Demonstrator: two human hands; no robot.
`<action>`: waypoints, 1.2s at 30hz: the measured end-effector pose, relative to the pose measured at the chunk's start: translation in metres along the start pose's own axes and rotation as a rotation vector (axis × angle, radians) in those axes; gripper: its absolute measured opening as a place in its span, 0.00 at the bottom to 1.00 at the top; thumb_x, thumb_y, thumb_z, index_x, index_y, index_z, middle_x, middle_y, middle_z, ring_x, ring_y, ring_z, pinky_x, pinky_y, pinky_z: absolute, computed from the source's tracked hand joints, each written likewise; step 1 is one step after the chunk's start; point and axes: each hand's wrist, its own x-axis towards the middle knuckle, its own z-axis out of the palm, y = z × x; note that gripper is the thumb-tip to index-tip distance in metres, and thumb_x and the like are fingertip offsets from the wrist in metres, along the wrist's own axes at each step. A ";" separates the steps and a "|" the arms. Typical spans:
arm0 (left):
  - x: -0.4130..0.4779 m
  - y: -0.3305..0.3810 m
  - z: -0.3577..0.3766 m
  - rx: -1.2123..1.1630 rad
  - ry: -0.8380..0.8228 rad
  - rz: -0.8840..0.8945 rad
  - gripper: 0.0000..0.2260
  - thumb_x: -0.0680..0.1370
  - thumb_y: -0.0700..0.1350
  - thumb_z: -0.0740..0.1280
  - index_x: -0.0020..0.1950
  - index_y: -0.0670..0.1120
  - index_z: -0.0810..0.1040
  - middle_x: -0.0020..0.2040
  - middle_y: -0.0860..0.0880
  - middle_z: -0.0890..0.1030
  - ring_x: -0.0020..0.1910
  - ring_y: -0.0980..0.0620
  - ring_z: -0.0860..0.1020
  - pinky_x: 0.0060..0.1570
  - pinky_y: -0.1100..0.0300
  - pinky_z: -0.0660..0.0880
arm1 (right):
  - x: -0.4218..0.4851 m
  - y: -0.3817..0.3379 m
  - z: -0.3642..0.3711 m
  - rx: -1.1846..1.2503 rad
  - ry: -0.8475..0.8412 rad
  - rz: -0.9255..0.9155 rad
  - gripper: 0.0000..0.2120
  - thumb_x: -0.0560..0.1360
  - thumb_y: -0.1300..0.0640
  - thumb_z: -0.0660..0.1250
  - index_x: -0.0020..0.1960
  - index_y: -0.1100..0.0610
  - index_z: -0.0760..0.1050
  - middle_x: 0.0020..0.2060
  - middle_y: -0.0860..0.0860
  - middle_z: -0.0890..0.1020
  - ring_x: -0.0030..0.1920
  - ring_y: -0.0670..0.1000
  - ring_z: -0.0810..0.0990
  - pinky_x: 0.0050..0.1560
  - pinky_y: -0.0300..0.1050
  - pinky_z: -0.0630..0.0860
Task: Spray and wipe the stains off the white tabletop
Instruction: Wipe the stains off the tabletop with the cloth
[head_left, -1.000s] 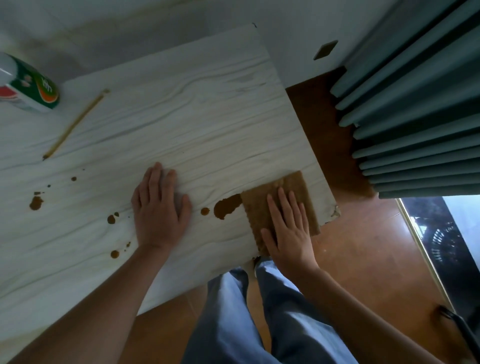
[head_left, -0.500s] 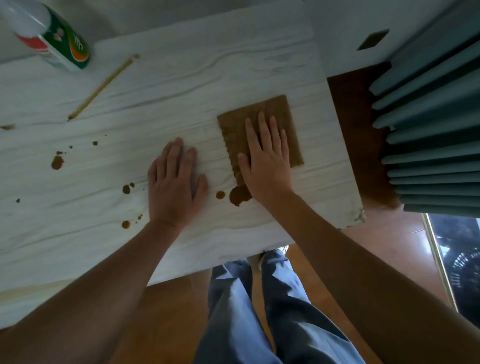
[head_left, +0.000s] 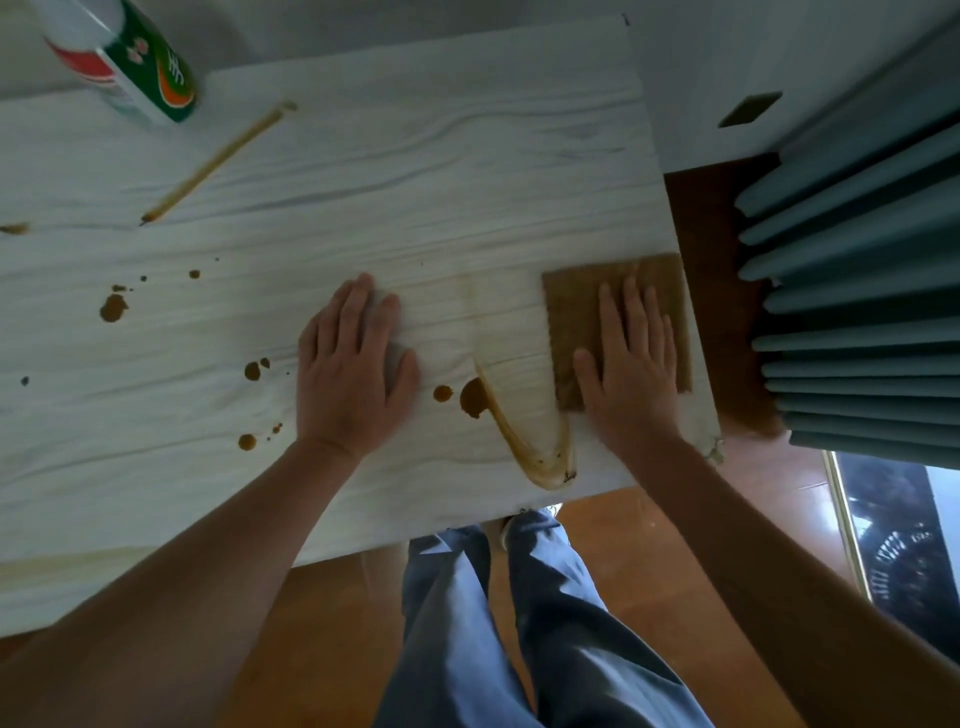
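One cloth (head_left: 576, 312), pressed flat under the straight-fingered right hand (head_left: 631, 374), lies at the table's (head_left: 415, 182) 3 o'clock edge. It is judged soft, thin and light, and best driven by palm pressure. The left hand (head_left: 353, 374) is laid flat, holding nothing. One bottle (head_left: 130, 57), one smear (head_left: 530, 447) and roughly eight spots (head_left: 113, 306) are counted.

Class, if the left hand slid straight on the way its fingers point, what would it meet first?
The way looks free: the left hand points over bare tabletop to its far edge. The stick and the bottle lie well left of that line.
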 end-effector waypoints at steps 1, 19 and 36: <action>0.000 0.000 0.000 0.005 0.003 0.002 0.27 0.83 0.56 0.56 0.78 0.43 0.68 0.81 0.40 0.64 0.81 0.40 0.61 0.77 0.44 0.58 | 0.021 -0.009 -0.002 -0.006 0.008 0.015 0.32 0.83 0.43 0.50 0.83 0.53 0.45 0.82 0.55 0.47 0.82 0.57 0.43 0.81 0.59 0.44; 0.001 0.000 0.000 0.004 0.002 0.001 0.27 0.82 0.56 0.56 0.78 0.43 0.68 0.81 0.40 0.65 0.81 0.39 0.61 0.76 0.43 0.58 | -0.039 0.013 -0.002 -0.013 -0.077 -0.116 0.33 0.82 0.41 0.52 0.83 0.51 0.49 0.83 0.51 0.50 0.82 0.52 0.44 0.81 0.52 0.43; -0.001 -0.001 0.002 0.013 0.002 0.008 0.27 0.83 0.57 0.56 0.78 0.44 0.68 0.81 0.40 0.64 0.81 0.39 0.61 0.77 0.43 0.59 | 0.073 -0.100 0.005 0.009 0.035 -0.155 0.31 0.83 0.46 0.51 0.83 0.54 0.48 0.82 0.55 0.49 0.82 0.57 0.45 0.81 0.56 0.43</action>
